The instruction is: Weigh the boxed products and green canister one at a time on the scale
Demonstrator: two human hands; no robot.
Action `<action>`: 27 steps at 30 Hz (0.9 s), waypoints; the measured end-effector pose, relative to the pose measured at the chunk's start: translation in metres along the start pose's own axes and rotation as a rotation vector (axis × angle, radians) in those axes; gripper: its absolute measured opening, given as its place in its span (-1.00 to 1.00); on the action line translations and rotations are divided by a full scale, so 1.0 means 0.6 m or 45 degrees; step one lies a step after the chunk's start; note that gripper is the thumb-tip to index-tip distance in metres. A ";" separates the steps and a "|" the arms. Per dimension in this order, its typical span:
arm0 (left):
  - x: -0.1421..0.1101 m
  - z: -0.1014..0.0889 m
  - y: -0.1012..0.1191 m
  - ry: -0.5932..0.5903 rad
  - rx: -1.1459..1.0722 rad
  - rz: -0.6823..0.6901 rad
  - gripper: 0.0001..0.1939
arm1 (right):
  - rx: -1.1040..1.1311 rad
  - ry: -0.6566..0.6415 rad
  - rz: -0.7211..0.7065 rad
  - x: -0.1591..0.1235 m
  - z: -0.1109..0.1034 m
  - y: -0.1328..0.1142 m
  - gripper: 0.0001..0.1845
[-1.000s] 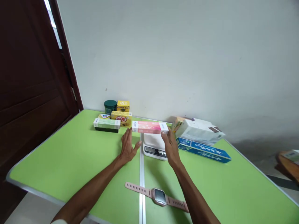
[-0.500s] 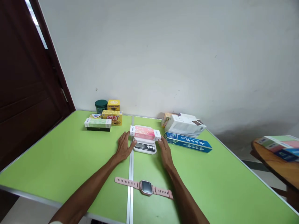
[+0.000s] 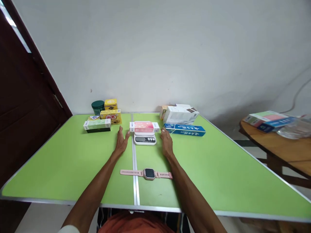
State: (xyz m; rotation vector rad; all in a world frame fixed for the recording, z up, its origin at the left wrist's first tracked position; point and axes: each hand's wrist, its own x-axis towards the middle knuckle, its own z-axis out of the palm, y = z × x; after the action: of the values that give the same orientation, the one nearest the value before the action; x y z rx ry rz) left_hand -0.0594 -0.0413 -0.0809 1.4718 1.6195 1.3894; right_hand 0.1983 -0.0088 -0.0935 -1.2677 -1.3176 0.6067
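Observation:
A pink-and-white box (image 3: 144, 127) lies crosswise on the white kitchen scale (image 3: 145, 139), its ends jutting past the platform. Just left of the scale, my left hand (image 3: 121, 141) rests with thumb and fingers apart, holding nothing. My right hand (image 3: 166, 142) is on the other side, near the box's right end, its fingers partly bent and holding nothing I can see. Closer to me, a smartwatch (image 3: 149, 173) with a pink strap lies stretched flat across the table's metal seam.
Blue toothpaste box (image 3: 184, 129) and white package (image 3: 181, 115) stand right of the scale. At the back left are yellow boxes (image 3: 110, 116), a green-lidded jar (image 3: 98, 106) and a green-and-white box (image 3: 97, 124). A wooden stool (image 3: 286, 150) holds more boxes beside the green table (image 3: 80, 168).
My left hand has drawn slightly away from the box, leaving a small gap. The camera view has shifted, and the pink box stays on the scale.

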 end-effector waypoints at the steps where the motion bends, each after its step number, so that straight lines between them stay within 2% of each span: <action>1: 0.000 -0.001 0.001 -0.001 0.022 0.007 -0.04 | 0.033 0.003 0.044 -0.001 -0.001 -0.007 -0.11; 5: -0.007 0.000 0.009 -0.051 0.134 0.067 -0.05 | 0.148 -0.031 0.148 -0.004 -0.002 -0.033 -0.10; 10: -0.018 0.003 0.021 -0.190 0.311 0.205 -0.06 | 0.182 -0.103 0.139 -0.010 -0.004 -0.056 0.03; 16: -0.032 0.027 0.037 -0.176 0.293 0.256 -0.13 | 0.245 -0.040 0.124 -0.005 -0.022 -0.080 0.04; 19: -0.036 0.073 0.062 -0.208 0.263 0.314 -0.14 | 0.245 0.135 0.087 0.020 -0.059 -0.076 -0.04; 23: -0.034 0.174 0.114 -0.368 0.229 0.382 -0.11 | 0.126 0.449 0.096 0.058 -0.142 -0.044 -0.09; 27: -0.027 0.269 0.157 -0.573 0.186 0.349 -0.04 | -0.040 0.548 0.148 0.084 -0.217 0.003 -0.10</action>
State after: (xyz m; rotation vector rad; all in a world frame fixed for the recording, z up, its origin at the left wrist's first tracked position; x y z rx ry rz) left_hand 0.1240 -0.0162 -0.0498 1.9833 1.2888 0.9849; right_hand 0.3304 -0.0056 -0.0489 -1.4146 -0.9043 0.3649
